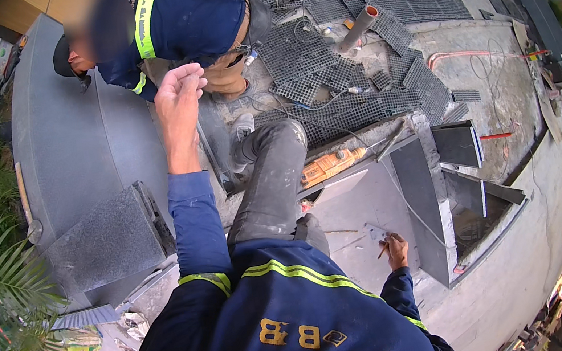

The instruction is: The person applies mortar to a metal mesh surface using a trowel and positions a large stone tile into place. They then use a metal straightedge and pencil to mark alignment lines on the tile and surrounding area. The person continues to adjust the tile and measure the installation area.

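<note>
My left hand (178, 92) is raised over the grey stone slabs, close to the co-worker. Its fingers are loosely curled together, and nothing shows in them. At the lower right, my right hand (397, 251) pinches a short brown pencil (383, 250) over a light grey flat panel (367, 209). Small dark marks or bits lie on the panel beside that hand. Between my hands, my bent leg (269, 170) in dusty grey trousers stands next to an orange power tool (332, 165), which rests at the panel's far edge.
A co-worker (186, 18) in a dark blue jacket bends over the slabs (72, 135) at far left. Black grid mats (294, 52), an orange-brown pipe (358, 27) and cables cover the far floor. Upright dark panels (458, 145) stand at right. Palm leaves (7, 278) border the left.
</note>
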Demonstrator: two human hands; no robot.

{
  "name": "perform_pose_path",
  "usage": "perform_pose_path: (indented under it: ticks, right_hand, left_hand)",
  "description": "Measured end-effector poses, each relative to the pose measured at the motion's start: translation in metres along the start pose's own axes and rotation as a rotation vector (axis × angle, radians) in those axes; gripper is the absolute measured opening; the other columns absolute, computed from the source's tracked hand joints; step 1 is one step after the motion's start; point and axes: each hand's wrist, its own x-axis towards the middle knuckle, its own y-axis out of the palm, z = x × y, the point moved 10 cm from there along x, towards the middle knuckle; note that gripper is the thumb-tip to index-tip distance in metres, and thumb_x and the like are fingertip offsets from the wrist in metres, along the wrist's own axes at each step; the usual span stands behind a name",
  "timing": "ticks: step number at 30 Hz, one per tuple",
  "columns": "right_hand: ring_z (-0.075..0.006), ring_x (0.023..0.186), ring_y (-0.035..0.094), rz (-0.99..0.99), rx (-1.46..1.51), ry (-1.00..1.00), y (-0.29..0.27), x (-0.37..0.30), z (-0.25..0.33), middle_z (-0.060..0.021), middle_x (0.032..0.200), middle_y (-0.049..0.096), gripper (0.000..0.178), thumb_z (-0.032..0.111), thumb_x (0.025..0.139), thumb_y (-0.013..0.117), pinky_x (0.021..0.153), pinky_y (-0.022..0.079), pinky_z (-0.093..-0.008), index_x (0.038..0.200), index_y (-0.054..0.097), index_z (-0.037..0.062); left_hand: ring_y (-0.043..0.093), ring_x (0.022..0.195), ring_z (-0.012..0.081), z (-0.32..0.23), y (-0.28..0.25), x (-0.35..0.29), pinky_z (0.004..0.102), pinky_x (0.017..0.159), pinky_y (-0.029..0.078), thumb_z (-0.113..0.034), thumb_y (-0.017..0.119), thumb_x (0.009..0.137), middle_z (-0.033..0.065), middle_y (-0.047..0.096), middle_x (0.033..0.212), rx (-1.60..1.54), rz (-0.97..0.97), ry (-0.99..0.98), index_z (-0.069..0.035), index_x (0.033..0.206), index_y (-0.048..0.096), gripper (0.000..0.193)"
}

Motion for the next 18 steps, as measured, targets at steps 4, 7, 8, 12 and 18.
perform_pose_path:
  ticks: [4, 7, 8, 12, 18]
  right_hand:
    - [-0.0229, 0.08, 0.068, -0.058, 0.289, -0.163, -0.018, 0.01, 0.069, -0.0141, 0.098, 0.066, 0.033, 0.011, 0.096, 0.056, 0.082, 0.062, -0.0348, 0.12, 0.067, -0.0093]
    - [-0.0186, 0.088, 0.066, -0.258, 0.421, -0.192, -0.007, 0.011, 0.121, -0.0099, 0.101, 0.062, 0.038, 0.007, 0.1, 0.053, 0.085, 0.062, -0.0311, 0.133, 0.058, -0.0116]
    - [-0.0193, 0.09, 0.066, -0.253, 0.459, -0.229, 0.012, 0.023, 0.138, -0.0104, 0.103, 0.062, 0.039, 0.004, 0.099, 0.054, 0.087, 0.061, -0.0314, 0.135, 0.056, -0.0117]
    - [-0.0207, 0.095, 0.067, -0.264, 0.398, -0.311, 0.174, 0.117, 0.257, -0.0128, 0.109, 0.063, 0.044, 0.001, 0.097, 0.062, 0.093, 0.059, -0.0315, 0.138, 0.052, -0.0119]
    - [-0.0181, 0.097, 0.068, 0.02, -0.08, -0.434, 0.489, 0.236, 0.531, -0.0106, 0.111, 0.065, 0.05, 0.038, 0.109, 0.055, 0.085, 0.058, -0.0321, 0.135, 0.06, -0.0043]
  left_hand:
    - [0.07, 0.093, 0.015, -0.01, 0.01, 0.108, 0.0274, 0.083, 0.053, -0.012, 0.064, 0.095, 0.0085, 0.075, 0.107, 0.209, -0.099, 0.169, -0.001, 0.114, 0.072, 0.023]
    - [0.072, 0.091, 0.024, -0.024, 0.017, 0.226, 0.0344, 0.088, 0.054, -0.008, 0.062, 0.089, 0.0124, 0.076, 0.102, 0.593, -0.209, 0.39, -0.002, 0.111, 0.074, 0.026]
    - [0.071, 0.094, 0.0281, -0.029, 0.018, 0.269, 0.0375, 0.09, 0.054, -0.008, 0.061, 0.088, 0.0143, 0.075, 0.104, 0.737, -0.251, 0.511, -0.003, 0.11, 0.074, 0.027]
    - [0.065, 0.105, 0.0378, -0.017, 0.021, 0.43, 0.0453, 0.093, 0.05, -0.005, 0.055, 0.088, 0.0181, 0.07, 0.11, 1.085, -0.433, 0.817, -0.005, 0.116, 0.07, 0.032]
    - [0.062, 0.1, 0.0328, 0.042, 0.06, 0.511, 0.0443, 0.091, 0.045, 0.0, 0.053, 0.085, 0.0139, 0.069, 0.109, 1.118, -0.333, 0.719, -0.007, 0.126, 0.068, 0.043]
